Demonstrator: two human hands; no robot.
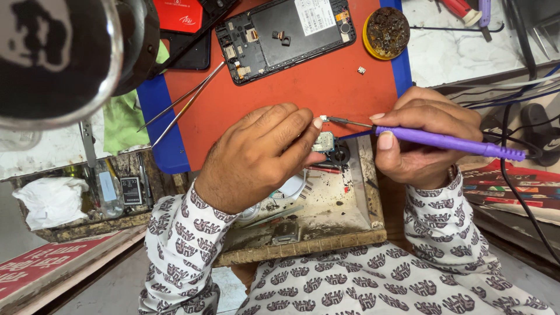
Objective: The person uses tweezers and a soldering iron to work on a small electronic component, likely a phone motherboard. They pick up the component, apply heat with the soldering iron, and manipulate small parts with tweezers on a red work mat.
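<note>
My left hand (256, 154) pinches a tiny metal part (324, 118) between thumb and forefinger, just above the near edge of the red mat (280, 96). My right hand (423, 137) grips a purple soldering iron (449, 142), whose tip (344, 121) touches that small part. Below the fingers sits a small electronic module (324, 142). An opened phone (286, 35) with bare circuit parts lies at the top of the mat. Both arms wear patterned white sleeves.
Tweezers (184, 102) lie on the mat's left side. A round tin of dark flux (386, 32) and a tiny loose component (361, 70) sit upper right. A magnifier lamp (64, 52) fills the upper left. A worn wooden tray (326, 233) lies under my hands; cables (513, 175) run right.
</note>
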